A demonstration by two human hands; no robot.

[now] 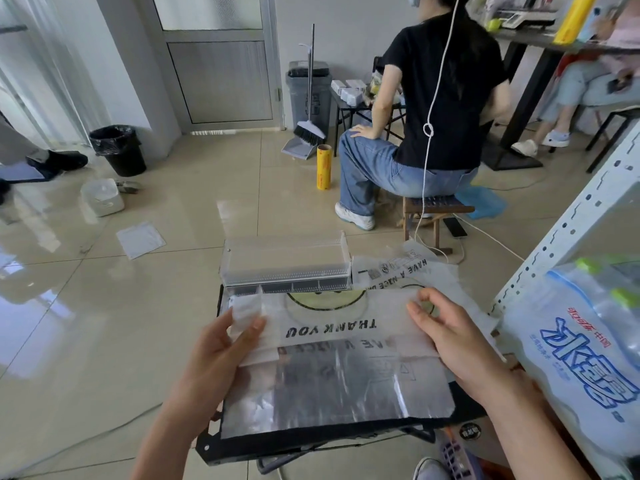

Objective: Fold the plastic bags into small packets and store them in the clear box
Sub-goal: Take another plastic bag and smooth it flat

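A printed plastic bag is held flat in both hands over a small table.

The white "THANK YOU" plastic bag [332, 327] is stretched across the lower middle of the frame, above a silver sheet [332, 389] that covers the black folding table [311, 441]. Its left end is pinched between the thumb and fingers of the left hand [221, 344]. Its upper right edge is gripped by the curled thumb and forefinger of the right hand [450, 334]. The clear box [284, 261] is set at the table's far edge, at centre frame, just above the held bag. A second printed bag [391, 268] is spread just right of the box. A yellow cling-film roll [324, 167] is stood on the tiled floor above.
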